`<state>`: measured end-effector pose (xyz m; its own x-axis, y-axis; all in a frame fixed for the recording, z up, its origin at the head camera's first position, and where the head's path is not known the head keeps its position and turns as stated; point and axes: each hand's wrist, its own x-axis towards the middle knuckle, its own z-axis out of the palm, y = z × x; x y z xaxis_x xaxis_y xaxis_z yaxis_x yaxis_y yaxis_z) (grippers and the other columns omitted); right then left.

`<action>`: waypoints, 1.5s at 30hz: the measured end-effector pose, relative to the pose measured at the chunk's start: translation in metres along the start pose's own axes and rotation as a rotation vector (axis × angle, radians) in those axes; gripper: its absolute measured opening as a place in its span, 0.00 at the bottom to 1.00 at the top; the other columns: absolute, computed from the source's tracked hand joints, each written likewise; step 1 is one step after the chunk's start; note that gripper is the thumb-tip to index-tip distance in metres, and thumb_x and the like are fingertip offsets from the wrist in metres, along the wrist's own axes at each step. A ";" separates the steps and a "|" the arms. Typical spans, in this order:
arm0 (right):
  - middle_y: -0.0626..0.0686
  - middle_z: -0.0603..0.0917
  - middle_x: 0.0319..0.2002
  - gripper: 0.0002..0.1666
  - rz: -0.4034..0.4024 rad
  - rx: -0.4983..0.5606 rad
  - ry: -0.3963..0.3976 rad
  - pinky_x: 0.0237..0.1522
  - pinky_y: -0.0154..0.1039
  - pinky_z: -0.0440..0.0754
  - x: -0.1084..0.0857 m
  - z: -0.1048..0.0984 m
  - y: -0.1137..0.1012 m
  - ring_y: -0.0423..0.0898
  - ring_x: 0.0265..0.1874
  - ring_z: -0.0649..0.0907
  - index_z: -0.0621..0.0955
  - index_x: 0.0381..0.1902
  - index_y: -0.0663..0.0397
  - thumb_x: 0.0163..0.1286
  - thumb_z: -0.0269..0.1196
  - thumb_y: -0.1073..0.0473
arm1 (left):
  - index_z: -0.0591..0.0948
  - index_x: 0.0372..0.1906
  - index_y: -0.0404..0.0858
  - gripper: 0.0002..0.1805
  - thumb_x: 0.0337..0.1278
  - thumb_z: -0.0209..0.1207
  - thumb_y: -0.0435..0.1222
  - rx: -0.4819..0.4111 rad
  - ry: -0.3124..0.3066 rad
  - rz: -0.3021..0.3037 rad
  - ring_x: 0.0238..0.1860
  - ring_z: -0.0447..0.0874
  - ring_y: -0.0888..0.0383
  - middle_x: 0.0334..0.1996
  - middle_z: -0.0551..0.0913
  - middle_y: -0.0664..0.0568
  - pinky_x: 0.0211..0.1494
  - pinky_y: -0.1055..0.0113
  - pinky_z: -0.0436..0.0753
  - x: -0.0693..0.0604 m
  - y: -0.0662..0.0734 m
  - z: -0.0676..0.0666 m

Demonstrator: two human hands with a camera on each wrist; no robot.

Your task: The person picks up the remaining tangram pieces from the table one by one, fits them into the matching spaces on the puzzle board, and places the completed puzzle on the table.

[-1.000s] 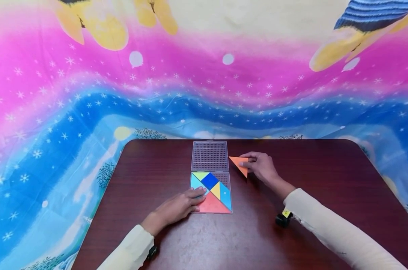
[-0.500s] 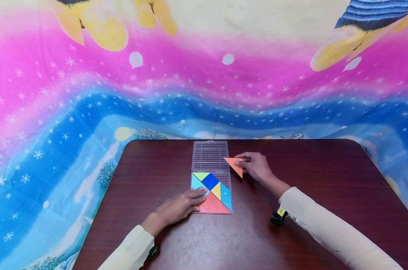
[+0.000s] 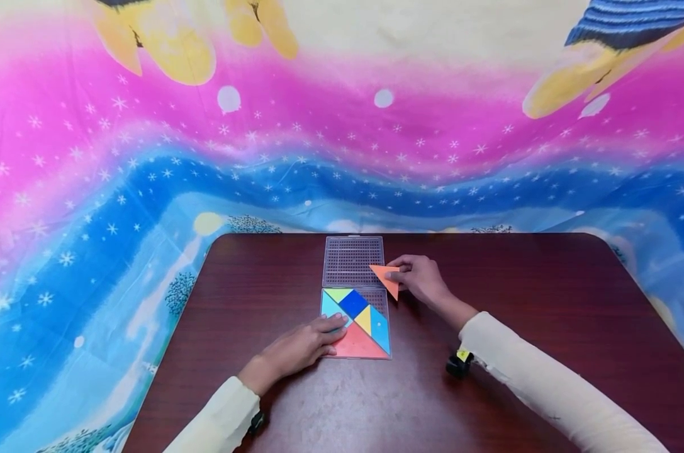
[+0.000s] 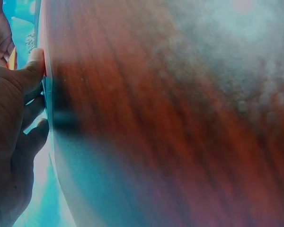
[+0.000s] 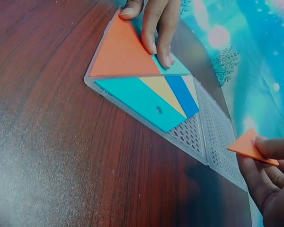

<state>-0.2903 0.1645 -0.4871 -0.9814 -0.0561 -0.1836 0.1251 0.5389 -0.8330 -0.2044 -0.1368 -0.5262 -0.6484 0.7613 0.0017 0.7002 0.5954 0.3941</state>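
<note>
Between thumb and fingers, my right hand (image 3: pixel 425 281) pinches an orange triangle tangram piece (image 5: pixel 247 143), raised beside the right edge of the plastic case. My left hand (image 3: pixel 299 345) rests its fingers on the tangram pieces in the case's near half (image 3: pixel 382 301). There lie a large red triangle (image 3: pixel 360 343), a light-blue triangle (image 3: pixel 329 304) partly under the left fingers, a green piece (image 3: pixel 338 294), a dark-blue square (image 3: pixel 353 304), a yellow triangle (image 3: pixel 364 319) and a blue parallelogram (image 3: pixel 379 329). At the near half's far right corner, the perforated base shows.
The case's perforated far half (image 3: pixel 353 261) lies flat, unfolded towards the back edge of the dark wooden table (image 3: pixel 517 283). Behind the table hangs a printed cloth (image 3: pixel 319 126). The left wrist view is mostly blurred table.
My right hand has moved left with the orange triangle, whose left tip now overlaps the case's right edge in the head view. The left hand stays in place on the pieces.
</note>
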 end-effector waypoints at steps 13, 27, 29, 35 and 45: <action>0.59 0.87 0.45 0.14 -0.001 -0.036 -0.023 0.40 0.45 0.91 0.002 0.010 -0.007 0.47 0.35 0.88 0.88 0.51 0.55 0.68 0.71 0.61 | 0.71 0.74 0.43 0.27 0.76 0.56 0.44 -0.001 -0.004 -0.020 0.78 0.65 0.48 0.79 0.66 0.51 0.76 0.51 0.72 -0.003 -0.001 -0.001; 0.57 0.87 0.41 0.14 0.001 -0.091 -0.049 0.38 0.44 0.91 0.005 0.020 -0.009 0.44 0.32 0.88 0.88 0.50 0.55 0.68 0.72 0.60 | 0.68 0.76 0.45 0.28 0.77 0.54 0.46 -0.020 -0.032 -0.041 0.79 0.62 0.50 0.80 0.63 0.54 0.77 0.53 0.71 -0.001 0.000 -0.003; 0.57 0.88 0.40 0.13 0.002 -0.092 -0.052 0.37 0.43 0.91 0.005 0.021 -0.008 0.44 0.31 0.88 0.89 0.49 0.55 0.67 0.72 0.60 | 0.68 0.76 0.45 0.28 0.77 0.53 0.46 -0.020 -0.033 -0.039 0.79 0.62 0.50 0.80 0.63 0.54 0.77 0.53 0.70 -0.001 0.000 -0.003; 0.56 0.90 0.39 0.12 0.002 -0.095 -0.057 0.37 0.44 0.91 0.003 0.024 -0.008 0.45 0.30 0.89 0.89 0.47 0.54 0.66 0.73 0.59 | 0.68 0.76 0.45 0.27 0.78 0.53 0.45 -0.020 -0.031 -0.030 0.79 0.62 0.50 0.80 0.63 0.53 0.78 0.53 0.70 0.000 -0.002 -0.001; 0.55 0.89 0.40 0.12 0.015 -0.139 -0.058 0.34 0.40 0.90 0.002 0.030 -0.007 0.44 0.31 0.87 0.89 0.46 0.55 0.66 0.73 0.59 | 0.68 0.76 0.45 0.27 0.78 0.53 0.45 -0.019 -0.030 -0.021 0.79 0.63 0.51 0.80 0.63 0.53 0.76 0.53 0.72 0.000 -0.001 0.000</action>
<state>-0.2890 0.1353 -0.4974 -0.9691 -0.0935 -0.2283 0.1140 0.6509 -0.7506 -0.2053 -0.1372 -0.5266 -0.6535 0.7561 -0.0348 0.6804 0.6070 0.4107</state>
